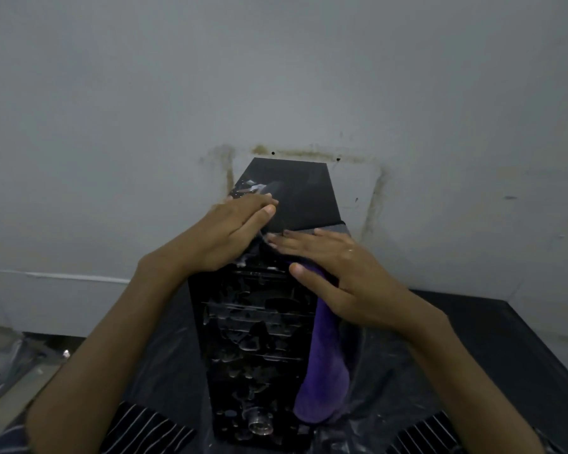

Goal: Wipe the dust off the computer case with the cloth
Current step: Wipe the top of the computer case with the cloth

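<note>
A black computer case (295, 194) stands upright in front of me, its flat top running toward the wall and its glossy front panel (253, 339) facing me. My left hand (230, 231) lies on the top's left edge, fingers together, steadying the case. My right hand (335, 273) presses flat on a purple cloth (325, 365) at the top's near right corner. The cloth's loose end hangs down the case's right front edge. A ring shows on one finger of the right hand.
The case stands on a black plastic sheet (473, 339) spread over a surface. A grey wall (276, 77) with brown stains rises directly behind it. A floor strip with some clutter (0, 362) lies at the lower left. Striped sleeves (145, 430) show at the bottom.
</note>
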